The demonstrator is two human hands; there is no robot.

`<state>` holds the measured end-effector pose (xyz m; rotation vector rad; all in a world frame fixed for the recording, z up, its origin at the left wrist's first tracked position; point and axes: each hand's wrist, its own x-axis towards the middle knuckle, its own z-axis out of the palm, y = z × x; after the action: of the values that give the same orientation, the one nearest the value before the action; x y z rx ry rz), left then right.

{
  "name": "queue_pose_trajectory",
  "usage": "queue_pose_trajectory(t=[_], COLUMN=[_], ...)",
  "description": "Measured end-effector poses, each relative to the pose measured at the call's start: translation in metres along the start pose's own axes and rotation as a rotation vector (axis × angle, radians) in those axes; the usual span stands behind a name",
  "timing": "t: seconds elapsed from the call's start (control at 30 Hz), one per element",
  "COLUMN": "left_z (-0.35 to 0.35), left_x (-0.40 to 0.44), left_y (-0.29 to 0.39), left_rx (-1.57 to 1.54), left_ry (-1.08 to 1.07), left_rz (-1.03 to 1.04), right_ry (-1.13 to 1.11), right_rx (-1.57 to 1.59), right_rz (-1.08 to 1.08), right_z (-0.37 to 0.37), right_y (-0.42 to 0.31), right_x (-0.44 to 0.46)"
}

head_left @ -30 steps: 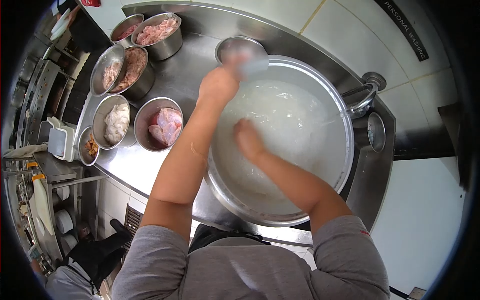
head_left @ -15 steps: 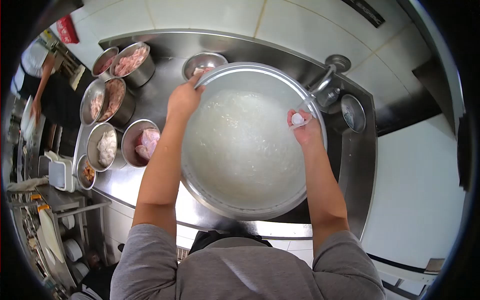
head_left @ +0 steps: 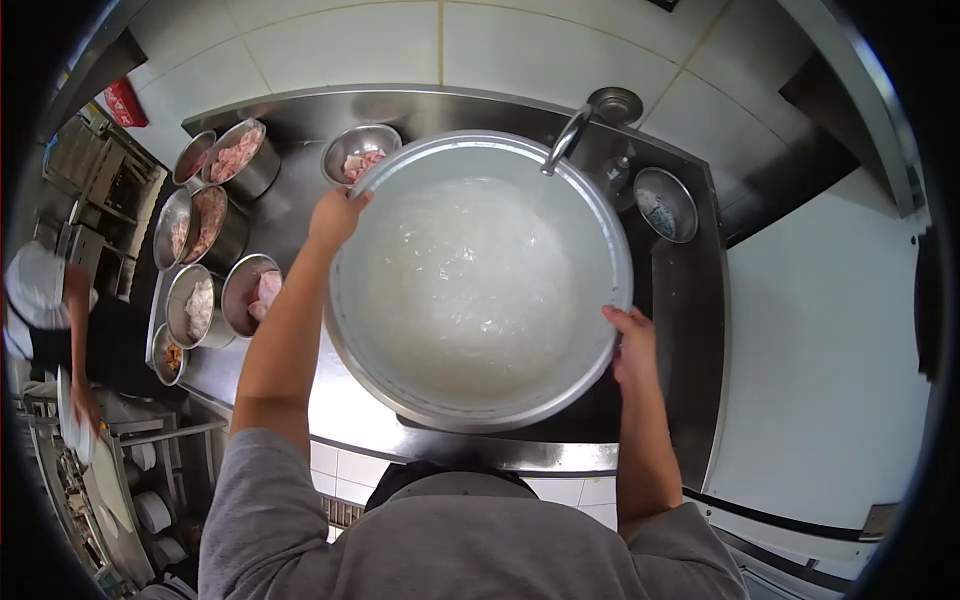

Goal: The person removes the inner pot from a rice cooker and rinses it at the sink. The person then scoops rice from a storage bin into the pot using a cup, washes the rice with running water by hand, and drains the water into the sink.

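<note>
A large round metal basin (head_left: 470,160) takes up the middle of the view. Cloudy, rippled water (head_left: 470,300) fills much of it. At the basin's upper left edge, my left hand (head_left: 337,216) is closed on the rim. My right hand (head_left: 634,345) grips the rim on the right side, thumb on top and fingers underneath, partly hidden. A curved faucet (head_left: 568,140) hangs over the basin's far right edge, and no stream shows from it. Beside my left hand, a small steel bowl (head_left: 340,158) holds pieces of raw meat.
Several steel pots (head_left: 245,178) of raw meat stand on the left of the steel counter (head_left: 300,200). A steel bowl (head_left: 666,205) and a clear bottle (head_left: 617,172) sit right of the faucet. Another person (head_left: 60,300) in white headwear is at far left, holding plates (head_left: 75,415).
My right hand has left the spot under the faucet, where something white showed at its palm, and now grips the rim. The basin sits lower left in view. The other person has moved nearer.
</note>
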<state>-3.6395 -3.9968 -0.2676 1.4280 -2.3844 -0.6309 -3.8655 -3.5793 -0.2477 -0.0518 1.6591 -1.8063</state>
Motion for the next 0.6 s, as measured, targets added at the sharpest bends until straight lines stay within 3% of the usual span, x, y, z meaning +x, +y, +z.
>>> queue_pose_trajectory(t=[0.07,0.13,0.23,0.3,0.4,0.5,0.53,0.6], left_z=[0.013,0.028,0.116,0.202,0.289,0.434,0.443,0.452], left_x=[-0.011,-0.018,-0.032,-0.056,-0.092,-0.118,-0.132,-0.167], left_y=[0.015,0.028,0.011,-0.003,0.004,-0.018,-0.006,0.041], left_rx=[-0.051,-0.322,-0.230,-0.561,-1.078,-1.650,-1.650,-2.080], left_ry=[0.008,-0.187,-0.256,-0.200,-0.517,-1.104,-1.116,-1.049], left_rz=[0.002,-0.139,-0.122,-0.308,-0.781,-0.708,-0.703,-0.616], right_ry=[0.065,0.134,0.192,0.197,0.218,0.218,0.229,0.234], right_rx=[-0.066,-0.085,-0.246,-0.330,-0.475,-0.723,-0.726,-0.790], right_rz=[-0.059,-0.153,-0.266,-0.296,-0.348,-0.390,-0.393,-0.401], right_z=[-0.016,-0.019,-0.016,-0.022,-0.016,-0.005,0.000,0.007], right_y=[-0.029,-0.056,-0.106,-0.122,-0.143,-0.159,-0.164,-0.172], right_x=[-0.002,-0.009,-0.020,-0.018,-0.021,-0.025,-0.030,-0.040])
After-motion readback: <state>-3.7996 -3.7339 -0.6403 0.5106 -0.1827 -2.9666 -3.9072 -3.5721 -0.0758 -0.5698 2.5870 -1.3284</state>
